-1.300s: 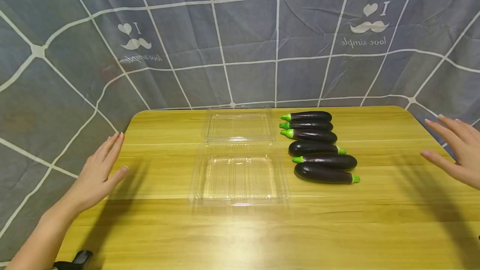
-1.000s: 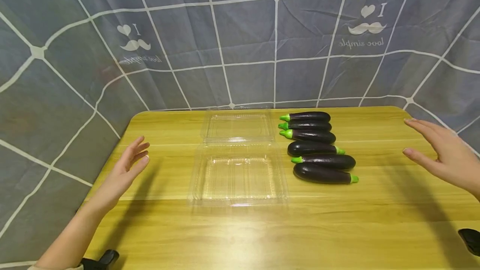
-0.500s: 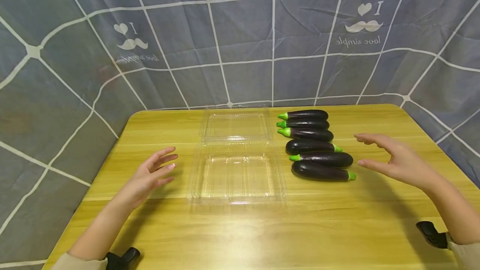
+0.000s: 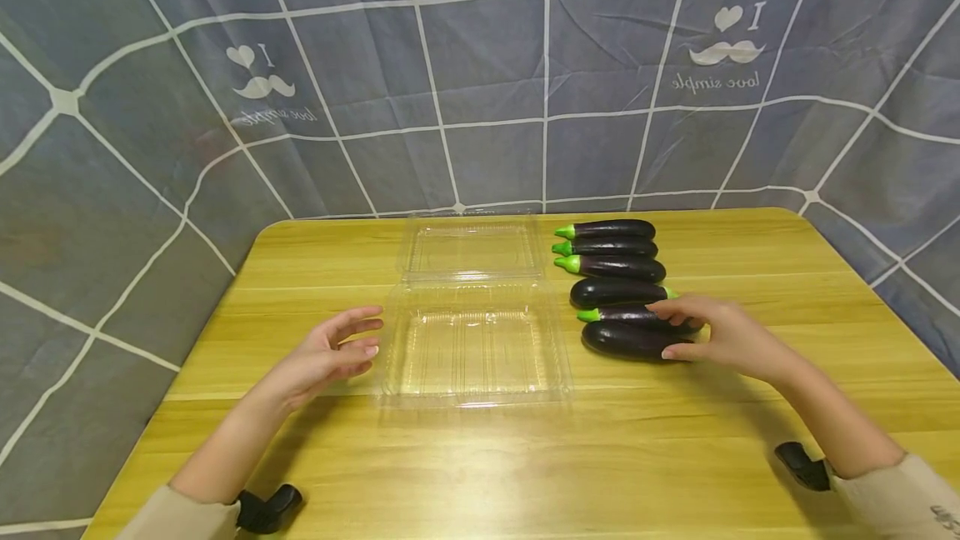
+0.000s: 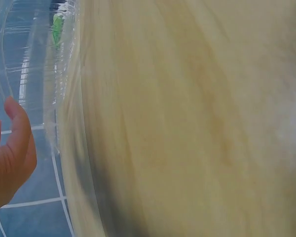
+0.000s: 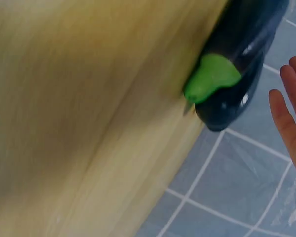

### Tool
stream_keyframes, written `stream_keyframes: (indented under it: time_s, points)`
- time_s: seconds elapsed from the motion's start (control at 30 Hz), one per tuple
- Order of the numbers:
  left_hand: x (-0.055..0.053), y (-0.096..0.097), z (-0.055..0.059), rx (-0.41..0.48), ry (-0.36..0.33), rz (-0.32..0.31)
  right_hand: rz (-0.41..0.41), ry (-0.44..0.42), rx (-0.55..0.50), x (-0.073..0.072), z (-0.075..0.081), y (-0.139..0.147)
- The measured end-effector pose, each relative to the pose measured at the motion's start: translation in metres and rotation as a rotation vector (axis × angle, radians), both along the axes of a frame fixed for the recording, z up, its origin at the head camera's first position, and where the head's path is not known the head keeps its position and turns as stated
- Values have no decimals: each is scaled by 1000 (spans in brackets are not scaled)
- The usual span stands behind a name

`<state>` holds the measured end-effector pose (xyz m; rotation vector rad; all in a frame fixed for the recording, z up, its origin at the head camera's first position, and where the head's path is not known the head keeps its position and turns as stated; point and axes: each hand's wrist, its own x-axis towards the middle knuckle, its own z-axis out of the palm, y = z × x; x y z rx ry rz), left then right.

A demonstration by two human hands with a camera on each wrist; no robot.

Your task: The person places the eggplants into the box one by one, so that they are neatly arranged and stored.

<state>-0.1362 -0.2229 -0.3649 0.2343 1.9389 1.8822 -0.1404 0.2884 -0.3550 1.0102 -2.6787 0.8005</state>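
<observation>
A clear plastic clamshell box (image 4: 476, 401) lies unfolded on the table, its lid (image 4: 474, 252) towards the back. My left hand (image 4: 318, 357) hovers at the box's left edge, fingers loosely bent and holding nothing; whether a fingertip touches the rim I cannot tell. To the right of the box lie several dark eggplants with green stem ends. My right hand (image 4: 723, 336) is over the right ends of the nearest eggplant (image 4: 622, 342) and the one behind it (image 4: 626, 316), partly hiding both. In the right wrist view, its fingers (image 6: 286, 123) appear apart from the eggplant's green cap (image 6: 214, 76).
Further back, more eggplants (image 4: 615, 267) lie side by side in a column. The wood-grain table (image 4: 480, 473) ends at a grey curtain (image 4: 487, 65) with white lines behind and at the sides. Black straps with mounts (image 4: 802, 465) sit on both wrists.
Both hands have come inward from the table's sides: the left moved right to the box's edge, the right moved left over the nearest eggplants. Box and eggplants have stayed put.
</observation>
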Motion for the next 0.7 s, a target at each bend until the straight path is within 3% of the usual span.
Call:
stream_keyframes:
  time_s: [0.33,0.7]
  points:
    - [-6,4,-1,-18,-28,-23,19,33,67,-4,-16,-10]
    - [-6,6,-2,1,-45,-18,9,16,81,-6,-20,-13]
